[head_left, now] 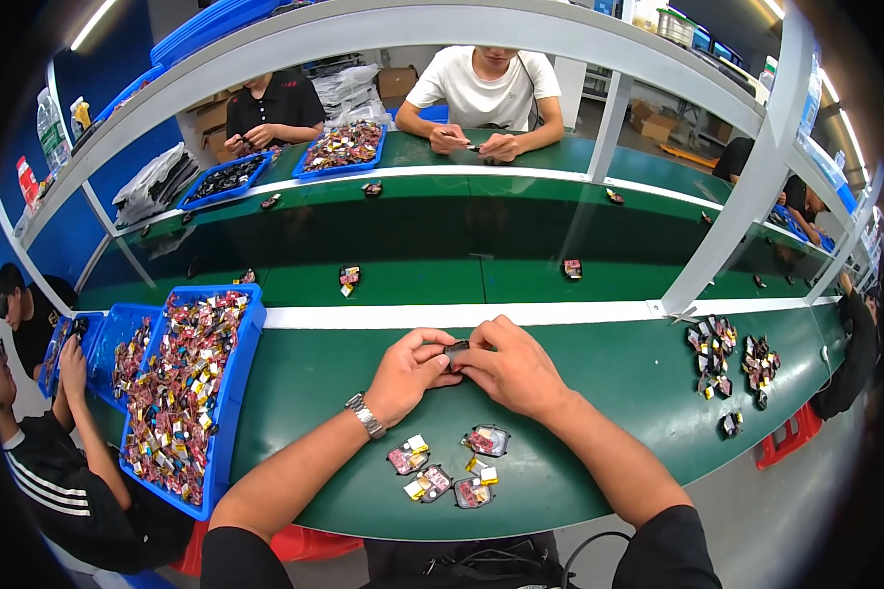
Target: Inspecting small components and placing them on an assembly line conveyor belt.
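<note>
Both hands met at the middle of the green bench (599,393), just below the white strip (481,314). My left hand (410,371), metal watch (366,415) on the wrist, was curled nearly closed, thumb and fingers pinching one side of a small dark part (457,350); my right hand (509,365) was curled the same way and gripped the other side, so the part sat squeezed between the fingertips of both, raised slightly off the bench as far as I could tell. What the part was exactly, I could not make out, too small and mostly covered. Just in front of my forearms lay a loose cluster of small wrapped pieces (447,469), red, yellow and dark, apart from the hands. On my left stood a blue bin (234,378) heaped with the same kind of pieces; another small pile (727,358) lay well off to the right. My judgement for doing this well: keep the pinch at the part's edges so the fingertips did not hide the working face, hold the wrists low and steady near the bench, press evenly from both sides rather than twisting, and keep the part over the bare green patch clear of the cluster so nothing got knocked. Other people worked across the bench and at my left; their hands stayed far from mine.
</note>
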The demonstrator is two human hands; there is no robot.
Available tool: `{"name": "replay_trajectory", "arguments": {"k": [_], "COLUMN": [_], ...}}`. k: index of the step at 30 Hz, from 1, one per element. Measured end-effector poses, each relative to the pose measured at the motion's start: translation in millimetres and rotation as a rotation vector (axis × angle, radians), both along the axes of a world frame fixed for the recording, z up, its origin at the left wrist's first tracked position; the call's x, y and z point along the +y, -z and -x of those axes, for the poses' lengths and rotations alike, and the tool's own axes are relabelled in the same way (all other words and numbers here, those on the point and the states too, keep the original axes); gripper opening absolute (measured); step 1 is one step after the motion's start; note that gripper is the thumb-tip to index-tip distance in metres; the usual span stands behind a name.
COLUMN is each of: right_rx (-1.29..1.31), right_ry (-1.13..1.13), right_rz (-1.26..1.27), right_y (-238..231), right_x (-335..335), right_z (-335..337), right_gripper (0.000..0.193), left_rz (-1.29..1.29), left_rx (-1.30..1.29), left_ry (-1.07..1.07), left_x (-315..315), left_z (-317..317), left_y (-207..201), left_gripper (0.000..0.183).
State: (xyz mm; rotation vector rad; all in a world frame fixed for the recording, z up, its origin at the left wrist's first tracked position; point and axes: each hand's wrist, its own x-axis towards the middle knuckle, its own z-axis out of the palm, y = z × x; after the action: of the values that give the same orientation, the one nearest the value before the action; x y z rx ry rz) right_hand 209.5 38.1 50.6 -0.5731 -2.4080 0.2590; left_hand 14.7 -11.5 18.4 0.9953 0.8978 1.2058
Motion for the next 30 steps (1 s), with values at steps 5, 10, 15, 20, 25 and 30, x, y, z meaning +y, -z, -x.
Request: {"name": "replay_trajectory", "arguments": {"k": [5, 10, 15, 20, 25, 30], "right_rx": [0.107, 0.16, 0.147, 0.127, 0.149, 0.215], "right_ry": [0.038, 0.093, 0.068, -0.057, 0.002, 0.076], "right_rz": [0.05, 0.104, 0.139, 0.183, 0.124, 0.112], "right_y": [-1, 4, 2, 0, 6, 17], "right_x": [-3, -4, -6, -7, -9, -12], "right_z": [3, 5, 3, -1, 2, 9], "right_gripper": [0.009, 0.009, 0.007, 0.008, 0.009, 0.013], "left_rz": [-0.007, -0.133, -0.059, -0.047, -0.054, -0.042], "left_rx": [-0.027, 0.011, 0.018, 0.091, 0.015, -0.012], "left_ry": [0.033, 0.093, 0.087, 0.061, 0.048, 0.064], "left_x": [1, 1, -1, -2, 1, 1], "left_z": [3, 5, 4, 1, 3, 5], "left_y": [0, -3, -2, -5, 2, 1], "left_gripper": [0.029, 0.033, 0.034, 0.031, 0.029, 0.028]}}
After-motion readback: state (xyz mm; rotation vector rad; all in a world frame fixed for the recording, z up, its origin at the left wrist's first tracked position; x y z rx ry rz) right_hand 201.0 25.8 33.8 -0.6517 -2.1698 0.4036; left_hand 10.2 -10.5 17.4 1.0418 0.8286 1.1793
